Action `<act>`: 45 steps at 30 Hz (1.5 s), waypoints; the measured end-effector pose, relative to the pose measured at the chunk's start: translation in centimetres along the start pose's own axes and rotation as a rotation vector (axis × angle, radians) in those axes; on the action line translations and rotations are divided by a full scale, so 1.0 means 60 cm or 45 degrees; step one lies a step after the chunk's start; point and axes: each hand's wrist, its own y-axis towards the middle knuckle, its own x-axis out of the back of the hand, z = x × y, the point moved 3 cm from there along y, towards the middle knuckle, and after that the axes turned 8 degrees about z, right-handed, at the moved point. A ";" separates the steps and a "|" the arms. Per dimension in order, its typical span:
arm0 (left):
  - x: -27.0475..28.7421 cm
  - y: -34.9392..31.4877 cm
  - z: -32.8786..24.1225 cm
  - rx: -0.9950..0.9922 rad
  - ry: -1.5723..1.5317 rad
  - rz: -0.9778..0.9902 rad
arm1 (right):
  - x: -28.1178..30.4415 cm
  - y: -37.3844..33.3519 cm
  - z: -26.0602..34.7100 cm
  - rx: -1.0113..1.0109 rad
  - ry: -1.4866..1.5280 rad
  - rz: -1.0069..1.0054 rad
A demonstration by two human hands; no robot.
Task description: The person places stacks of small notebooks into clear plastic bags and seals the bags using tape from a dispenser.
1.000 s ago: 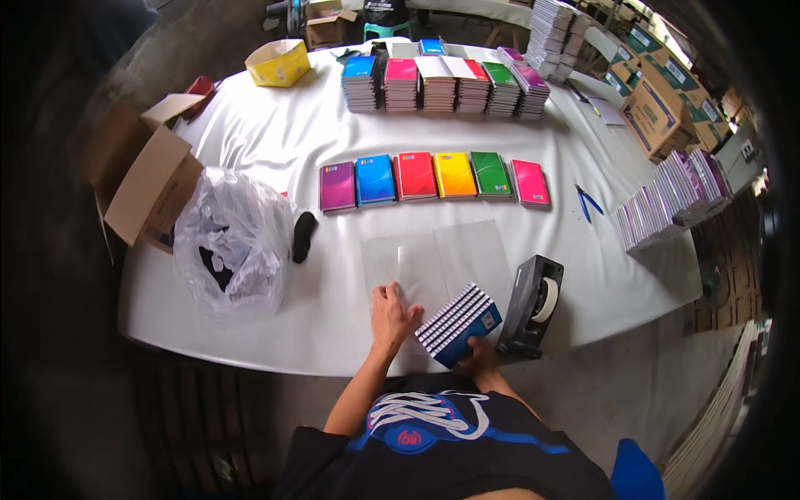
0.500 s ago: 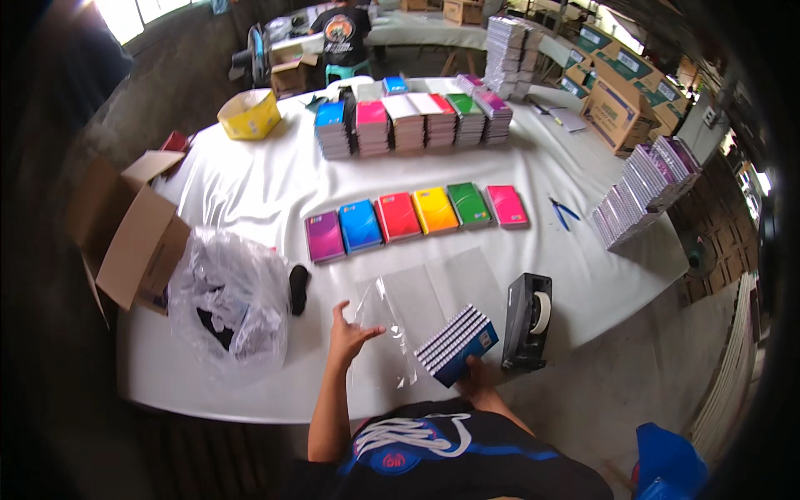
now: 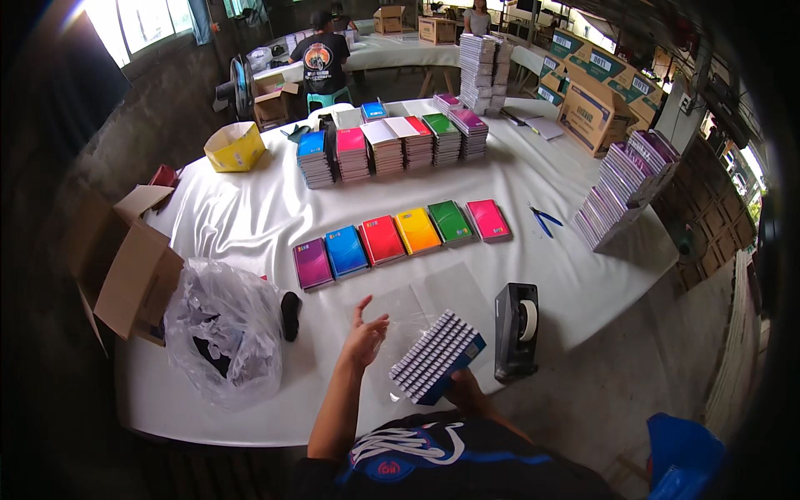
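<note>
My right hand [image 3: 467, 390] grips a stack of spiral notebooks [image 3: 437, 357] by its near right side. White coil bindings face up, with a blue cover along the right edge. To its left, my left hand [image 3: 365, 340] is raised with thumb and fingers apart, holding nothing. Beneath and beyond the stack lies a clear plastic bag or sheet [image 3: 461, 287], partly hidden by the notebooks. A black tape dispenser [image 3: 506, 333] with a pale roll stands just right of the stack. Farther off is a row of purple, blue, red, yellow, green and pink notebooks [image 3: 382, 242].
At left are a crumpled clear plastic bag [image 3: 221, 333], an open carton [image 3: 137, 279] and a small black object [image 3: 290, 315]. Blue-handled pliers [image 3: 546, 220] lie to the right. Notebook piles [image 3: 352, 155] stand across the far side, others [image 3: 625, 192] at right. People sit and stand beyond.
The notebook stack has tilted and moved slightly left, showing more coil bindings. My left hand has shifted right, nearer the stack. The whole view has shifted a little.
</note>
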 end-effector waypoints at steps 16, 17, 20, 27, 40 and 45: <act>-0.102 -0.028 -0.097 -0.700 1.043 -0.420 | 0.077 -0.147 0.046 0.145 -2.195 -0.521; -0.129 -0.021 -0.099 -0.806 1.372 -0.430 | 0.073 -0.152 0.048 0.169 -2.184 -0.545; -0.173 -0.014 -0.085 -0.400 1.718 -0.385 | 0.045 -0.166 0.060 0.238 -2.381 -0.472; -0.146 0.008 -0.092 -0.003 0.994 -0.260 | 0.023 -0.198 0.083 0.214 -2.340 -0.467; -0.120 -0.025 -0.088 -0.093 1.836 -0.483 | -0.012 -0.030 0.140 0.652 0.156 0.071; -0.037 -0.044 -0.059 -0.416 1.658 -0.527 | -0.051 0.027 0.138 0.190 0.211 -0.047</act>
